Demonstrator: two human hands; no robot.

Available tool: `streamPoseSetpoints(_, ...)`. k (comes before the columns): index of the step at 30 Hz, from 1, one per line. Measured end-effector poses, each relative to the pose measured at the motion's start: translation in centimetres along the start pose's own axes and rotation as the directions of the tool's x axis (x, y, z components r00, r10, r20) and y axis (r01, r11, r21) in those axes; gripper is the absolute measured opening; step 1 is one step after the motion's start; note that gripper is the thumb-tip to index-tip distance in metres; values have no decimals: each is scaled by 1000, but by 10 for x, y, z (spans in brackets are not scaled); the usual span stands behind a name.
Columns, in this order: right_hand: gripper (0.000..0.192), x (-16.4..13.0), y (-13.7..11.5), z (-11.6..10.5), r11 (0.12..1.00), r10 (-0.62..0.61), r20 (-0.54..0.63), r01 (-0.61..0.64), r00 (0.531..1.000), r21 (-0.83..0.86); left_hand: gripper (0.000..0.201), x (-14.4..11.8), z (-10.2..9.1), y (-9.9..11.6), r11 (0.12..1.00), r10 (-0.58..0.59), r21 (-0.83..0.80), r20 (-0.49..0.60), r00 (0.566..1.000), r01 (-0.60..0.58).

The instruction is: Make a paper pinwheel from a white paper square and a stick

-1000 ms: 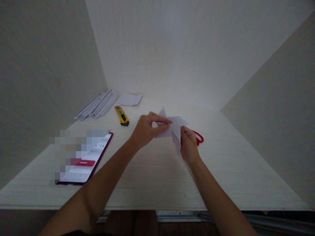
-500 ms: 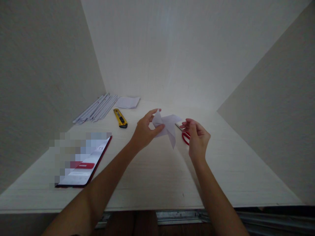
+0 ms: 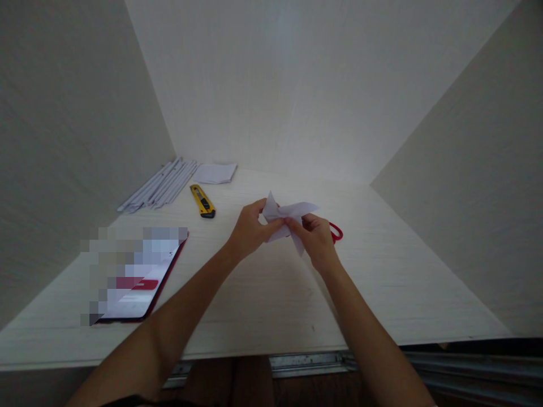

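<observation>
Both hands pinch a folded paper (image 3: 285, 217) just above the table (image 3: 263, 294): the left hand (image 3: 250, 229) grips its near side, the right hand (image 3: 316, 237) its middle. Several pointed flaps are already creased; the shape looks unfinished. Red scissors (image 3: 337, 232) lie untouched behind the right hand.

White folded paper (image 3: 285, 217), red-handled scissors (image 3: 336, 232), yellow-and-black utility knife (image 3: 202, 201), pale wood-grain desk (image 3: 263, 294).

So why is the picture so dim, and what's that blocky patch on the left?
Head view: light is soft and dim, brightest on the back wall, with faint shadows under both hands at the folded paper. The phone is partly pixelated on purpose. Walls splay outward from wide-lens distortion.
</observation>
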State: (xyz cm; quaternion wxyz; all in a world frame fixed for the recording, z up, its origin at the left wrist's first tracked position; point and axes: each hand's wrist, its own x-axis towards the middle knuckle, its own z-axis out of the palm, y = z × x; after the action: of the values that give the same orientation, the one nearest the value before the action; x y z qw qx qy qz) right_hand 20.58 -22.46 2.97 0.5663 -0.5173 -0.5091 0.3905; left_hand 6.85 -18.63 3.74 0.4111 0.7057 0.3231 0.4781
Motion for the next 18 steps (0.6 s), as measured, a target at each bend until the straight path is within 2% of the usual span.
streamPoseSetpoints(5,26,1,3,-1,998,-22,-5,22,1000,-59,21,2,-2,-2,986,-86,-135,75,993,95)
streamPoseSetpoints(9,25,0,0,-1,999,-7,10,7,1000,-52,21,3,-4,-2,973,-140,-171,90,986,153)
streamPoseSetpoints(13,23,-1,-3,0,999,25,29,-24,999,-31,22,1,-3,1,991,-105,-74,36,994,108)
streamPoseSetpoints(16,24,-2,-3,0,997,22,24,-20,999,-71,28,-2,-2,2,999,-29,43,-16,999,30)
streamPoseSetpoints(18,26,-2,-2,-1,994,14,26,-11,1000,-106,31,-2,-1,1,997,-16,69,-15,1000,17)
